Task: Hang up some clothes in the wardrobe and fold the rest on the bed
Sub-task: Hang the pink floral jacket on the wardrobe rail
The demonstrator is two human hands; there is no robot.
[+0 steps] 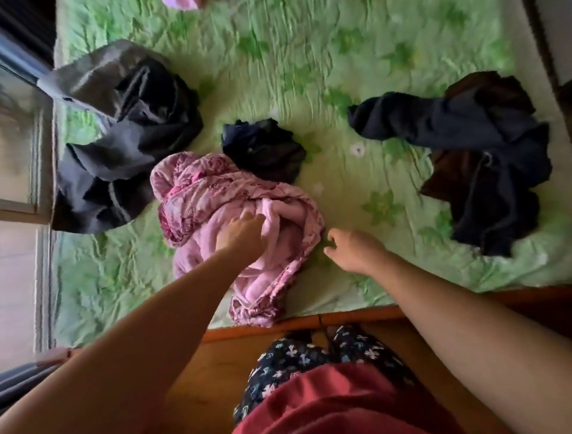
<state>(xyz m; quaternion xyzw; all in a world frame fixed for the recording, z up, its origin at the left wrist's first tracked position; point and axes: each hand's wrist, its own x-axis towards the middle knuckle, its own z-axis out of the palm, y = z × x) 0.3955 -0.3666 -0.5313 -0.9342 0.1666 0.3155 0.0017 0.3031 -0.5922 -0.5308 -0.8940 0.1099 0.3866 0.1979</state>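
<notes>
A crumpled pink floral garment lies on the green bedspread near the bed's front edge. My left hand rests on its fleecy middle, fingers dug into the cloth. Just right of the pink garment, my right hand hovers above the bedspread with fingers loosely curled and nothing in them. A small dark navy garment sits just behind the pink one. A grey and black heap lies at the left. A navy and brown heap lies at the right.
The bed's wooden frame runs along the front edge by my legs. A window and wall border the bed on the left. Another pink piece shows at the top edge. Bare bedspread lies between the heaps.
</notes>
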